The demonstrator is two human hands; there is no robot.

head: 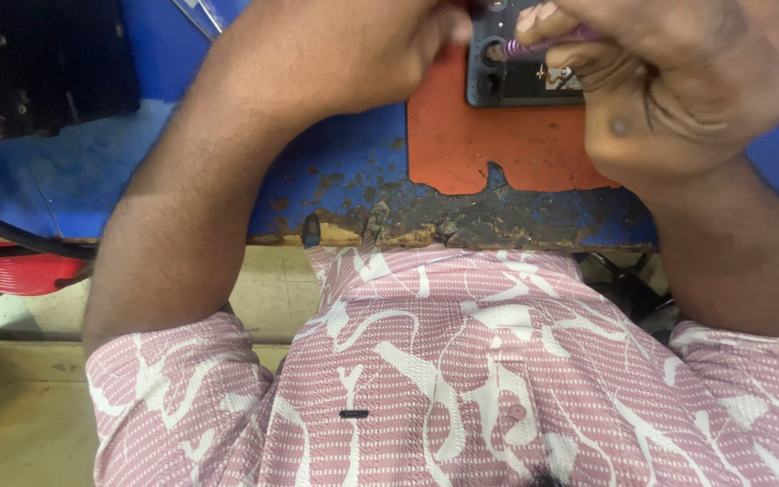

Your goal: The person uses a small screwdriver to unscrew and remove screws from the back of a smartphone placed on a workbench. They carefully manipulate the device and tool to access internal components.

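Seen from above at a worn blue bench [335,171]: right hand [678,81] curled tight round a purple tool [547,41], tip set against a dark device [520,77] lying on an orange mat [498,135] at the bench's far side. Left hand [353,50] closed just beside the device's left edge, fingertips cut off by the frame, so cannot tell whether pinching anything or merely steadying. Looks like fine work on a small fitting near the device's upper left corner, most likely a screw, well under way rather than starting. Next move, by judgement, calling for a steady tip, light pressure and a firm hold on the device. Red object [20,271] low at left, patterned pink shirt [462,388] filling the foreground.
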